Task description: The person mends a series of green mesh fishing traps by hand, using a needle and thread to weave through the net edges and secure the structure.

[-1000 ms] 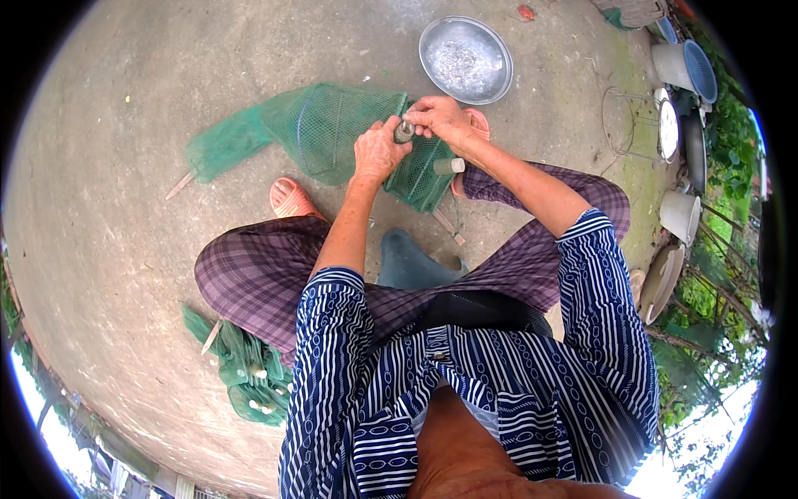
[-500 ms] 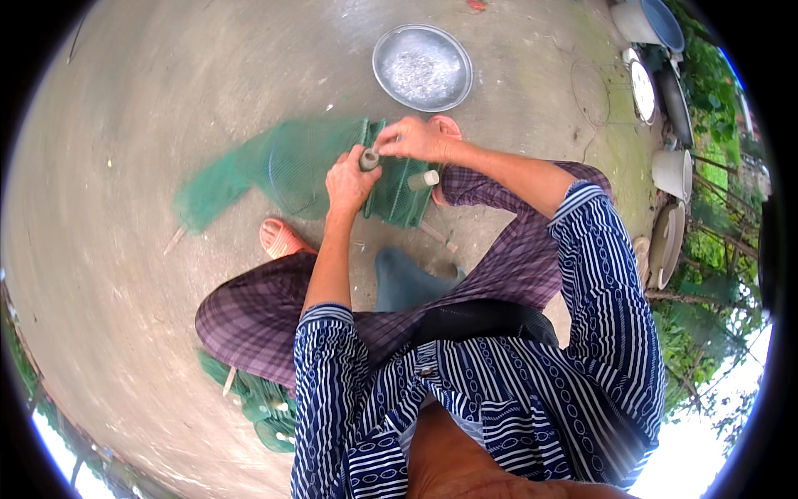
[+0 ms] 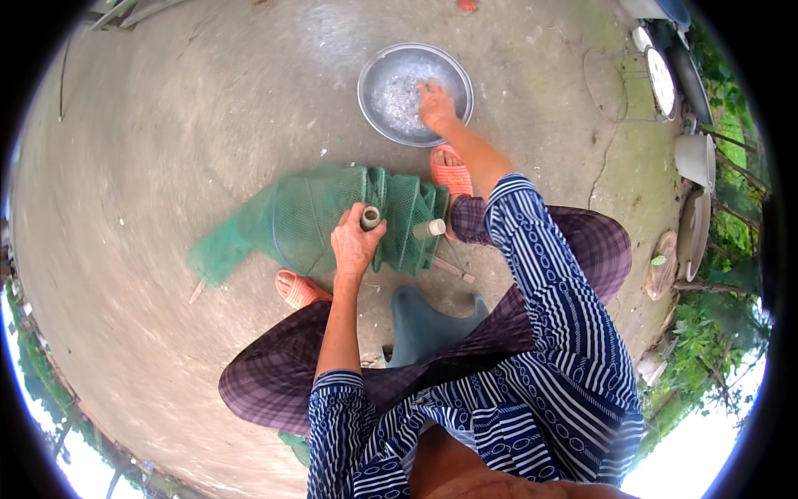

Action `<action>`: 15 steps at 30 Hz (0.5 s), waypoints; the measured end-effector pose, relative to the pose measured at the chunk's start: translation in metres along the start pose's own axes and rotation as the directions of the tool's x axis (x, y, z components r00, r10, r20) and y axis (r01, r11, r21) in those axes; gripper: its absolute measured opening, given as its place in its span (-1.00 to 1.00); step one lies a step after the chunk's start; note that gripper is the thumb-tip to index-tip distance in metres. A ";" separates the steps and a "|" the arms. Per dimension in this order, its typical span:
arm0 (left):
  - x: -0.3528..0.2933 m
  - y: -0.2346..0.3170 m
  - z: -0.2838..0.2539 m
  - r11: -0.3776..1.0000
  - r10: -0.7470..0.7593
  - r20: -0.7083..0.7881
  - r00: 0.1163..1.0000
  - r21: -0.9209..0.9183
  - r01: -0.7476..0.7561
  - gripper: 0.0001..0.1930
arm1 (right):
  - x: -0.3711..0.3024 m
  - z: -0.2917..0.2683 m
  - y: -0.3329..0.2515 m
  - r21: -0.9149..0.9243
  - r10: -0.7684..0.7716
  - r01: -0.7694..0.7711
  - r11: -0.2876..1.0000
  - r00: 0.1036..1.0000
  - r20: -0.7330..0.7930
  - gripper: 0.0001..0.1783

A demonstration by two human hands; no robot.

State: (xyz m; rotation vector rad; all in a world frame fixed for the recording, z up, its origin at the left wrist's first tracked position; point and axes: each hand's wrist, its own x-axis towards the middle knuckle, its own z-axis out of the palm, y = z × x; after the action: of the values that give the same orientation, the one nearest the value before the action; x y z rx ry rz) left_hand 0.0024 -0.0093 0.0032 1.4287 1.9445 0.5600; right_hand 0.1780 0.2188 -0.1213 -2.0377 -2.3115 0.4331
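Note:
My left hand [image 3: 356, 243] grips a small open-mouthed bottle [image 3: 371, 218], its round dark opening facing up, at the green mesh net trap [image 3: 309, 212]. The trap lies on the ground between my feet, its hoops bunched at the right and a narrower tail stretching left. A second bottle with a pale cap [image 3: 429, 229] pokes out of the mesh to the right of my left hand. My right hand [image 3: 434, 106] reaches into a round metal basin [image 3: 366, 110] holding small silvery bits [image 3: 401, 98]. Its fingertips are down among them and blurred.
Under me is a blue-grey plastic stool [image 3: 416, 324]. Orange slippers [image 3: 451, 176] are on my feet beside the net. A wooden stick [image 3: 453, 269] juts from the trap. Pots and basins [image 3: 695, 158] line the right edge, before green plants. More green netting [image 3: 296, 447] lies at lower left.
My right hand has left the bottle mouth and moved forward into the metal basin. My left hand keeps hold of the bottle. The whole view has shifted somewhat.

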 end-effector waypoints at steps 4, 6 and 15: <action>0.003 0.007 0.001 1.000 0.002 0.005 1.000 0.009 -0.002 -0.70 | -0.017 0.013 -0.020 -0.004 -0.232 0.232 0.973 0.971 -0.057 -0.61; 0.003 0.001 0.002 1.000 0.000 -0.009 1.000 0.006 0.001 -0.70 | -0.029 0.005 -0.024 0.091 -0.413 0.412 0.907 0.911 -0.009 -0.66; 0.006 0.005 0.004 1.000 0.018 0.025 1.000 -0.017 -0.017 -0.69 | 0.013 -0.029 0.052 0.252 0.123 -0.086 0.964 0.983 -0.133 -0.79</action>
State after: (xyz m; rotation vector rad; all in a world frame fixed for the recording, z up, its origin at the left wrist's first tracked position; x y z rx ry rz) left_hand 0.0075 -0.0023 0.0024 1.4370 1.9050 0.5625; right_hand 0.2329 0.2419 -0.1072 -2.0033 -1.9637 0.5241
